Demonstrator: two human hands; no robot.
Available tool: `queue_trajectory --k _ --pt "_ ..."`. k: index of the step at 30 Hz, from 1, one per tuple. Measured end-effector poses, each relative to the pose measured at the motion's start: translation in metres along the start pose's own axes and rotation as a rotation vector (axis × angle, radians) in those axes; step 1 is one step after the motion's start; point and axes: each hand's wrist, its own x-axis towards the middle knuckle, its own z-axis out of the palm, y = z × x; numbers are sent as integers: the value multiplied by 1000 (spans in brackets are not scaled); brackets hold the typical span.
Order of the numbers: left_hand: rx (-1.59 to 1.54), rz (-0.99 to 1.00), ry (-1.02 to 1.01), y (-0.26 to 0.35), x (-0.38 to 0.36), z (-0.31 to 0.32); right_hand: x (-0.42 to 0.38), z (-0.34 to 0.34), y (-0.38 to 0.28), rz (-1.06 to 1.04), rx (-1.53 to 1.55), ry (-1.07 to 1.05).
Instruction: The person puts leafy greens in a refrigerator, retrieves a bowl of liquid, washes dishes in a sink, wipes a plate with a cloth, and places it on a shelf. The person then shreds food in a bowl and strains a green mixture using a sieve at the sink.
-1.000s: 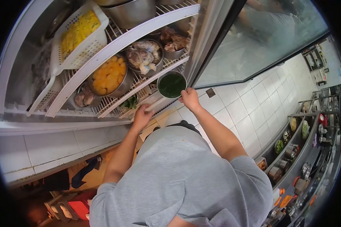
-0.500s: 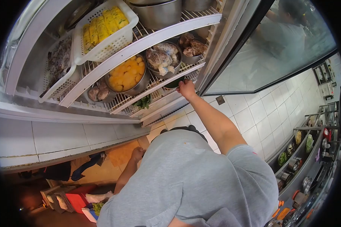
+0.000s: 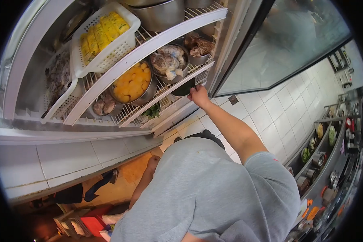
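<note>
in the head view, the landmark is the lower white rail (image 3: 165, 95) across the open fridge. the metal bowl (image 3: 184, 88) of dark green contents is just below that rail, near its right end and partly hidden by it. the right hand (image 3: 199, 96) has its fingers closed on the near rim of the bowl. the left hand (image 3: 153, 162) hangs well apart from the rail, beside the grey shirt (image 3: 213, 181), fingers curled; whether it grips anything, i cannot tell.

just above the rail sit the pot of yellow rounds (image 3: 132, 82) and the bowl of bagged meat (image 3: 169, 62); the bowl of browned meat (image 3: 199, 46) is beyond them, near the rail's right end. leafy greens (image 3: 152, 110) lie just below the rail, left of the metal bowl.

as for how far things have got, i judge the metal bowl to be at least partly inside the fridge, at the level under the rail. its full seating is hidden, the right hand has not let go, and the glass door (image 3: 286, 48), right of the rail, is open.
</note>
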Motion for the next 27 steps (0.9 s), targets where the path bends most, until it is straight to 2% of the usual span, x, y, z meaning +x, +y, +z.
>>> queue_trajectory --k 2,4,9,11,13,16,18,20,21,23,24,26,27 --pt "38 48 3 15 10 -5 -25 -11 -10 38 -50 -25" --pt "250 80 -69 25 21 -13 -46 -18 -1 29 -28 28" --pt "436 125 -220 45 45 -32 -118 -48 16 29 38 145" --pt "534 117 -298 56 58 -38 -159 -64 19 81 46 231" --pt "586 89 -527 70 80 -41 -222 -83 23 138 59 357" --pt "825 58 -573 69 135 -32 -282 -105 36 186 87 506" --pt "1031 268 -591 88 167 -17 -321 -123 42 231 80 592" --pt "1195 607 -568 107 189 5 -355 -143 59 221 84 710" --pt "1204 620 -579 119 192 24 -373 -153 63 221 89 728" --pt "860 449 -459 157 198 73 -405 -176 68 232 149 853" --pt "866 463 -460 179 182 99 -420 -189 72 223 156 864" --pt "553 279 -489 223 122 152 -450 -219 83 231 125 926" --pt "556 292 -507 227 113 178 -464 -233 85 248 139 948"
